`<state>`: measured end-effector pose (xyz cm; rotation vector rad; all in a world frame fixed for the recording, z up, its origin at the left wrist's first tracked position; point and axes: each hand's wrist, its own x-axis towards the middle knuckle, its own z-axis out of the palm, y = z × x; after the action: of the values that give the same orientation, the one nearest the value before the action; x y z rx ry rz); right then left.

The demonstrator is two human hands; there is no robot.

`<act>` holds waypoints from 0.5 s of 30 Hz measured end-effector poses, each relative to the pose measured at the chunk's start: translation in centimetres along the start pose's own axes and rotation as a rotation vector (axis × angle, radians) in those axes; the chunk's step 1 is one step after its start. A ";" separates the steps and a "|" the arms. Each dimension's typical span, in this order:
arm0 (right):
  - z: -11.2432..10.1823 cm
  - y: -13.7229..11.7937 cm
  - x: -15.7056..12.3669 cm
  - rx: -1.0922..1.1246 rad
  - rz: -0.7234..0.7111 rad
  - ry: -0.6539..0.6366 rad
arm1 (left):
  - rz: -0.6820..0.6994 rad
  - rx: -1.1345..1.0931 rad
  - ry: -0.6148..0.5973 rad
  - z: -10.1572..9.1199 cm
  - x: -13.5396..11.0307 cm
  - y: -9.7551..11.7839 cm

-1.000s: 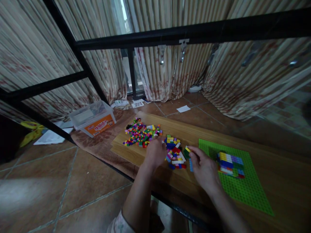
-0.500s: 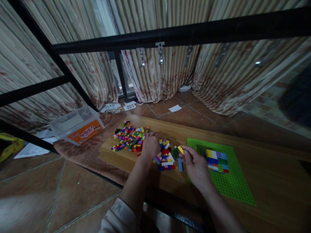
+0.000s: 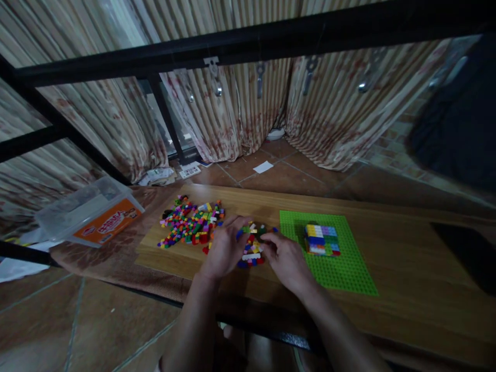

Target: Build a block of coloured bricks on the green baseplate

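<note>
My left hand is over the left side of a small heap of toy bricks, fingers curled, with a small blue toy brick at its fingertips. Facing it, my right hand hovers at the heap's right side with thumb and fingers pinched. What they pinch is hidden. Dark green bricks show just beyond those fingertips. To the right lies a green baseplate, bearing a flat block of joined multicoloured bricks.
A larger pile of small mixed bricks spreads over the left end of the wooden board. Left of it stands a clear plastic box with an orange label. A black metal bar crosses in front of striped curtains.
The view has turned right. My right hand has come left toward my left hand, and the yellow brick it held no longer shows. My left hand has turned, its fingertips now facing the right hand.
</note>
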<state>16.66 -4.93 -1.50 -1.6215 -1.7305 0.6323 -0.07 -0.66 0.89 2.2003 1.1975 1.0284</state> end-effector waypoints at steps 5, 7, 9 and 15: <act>-0.3 0.2 0.2 0.243 0.008 0.061 | -0.019 -0.136 -0.022 1.7 -0.5 0.6; -0.5 0.1 0.2 0.311 -0.022 0.070 | -0.046 -0.219 -0.014 2.1 -0.4 0.6; -0.7 -0.1 0.3 0.370 -0.034 0.072 | -0.107 -0.336 0.010 2.3 -0.3 0.7; -0.5 0.2 0.3 0.503 0.035 0.062 | -0.372 -0.618 0.038 1.8 0.1 1.3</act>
<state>17.20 -4.64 -1.29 -1.3015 -1.3585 0.9363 2.04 -1.30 0.64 1.4309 1.0643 1.0961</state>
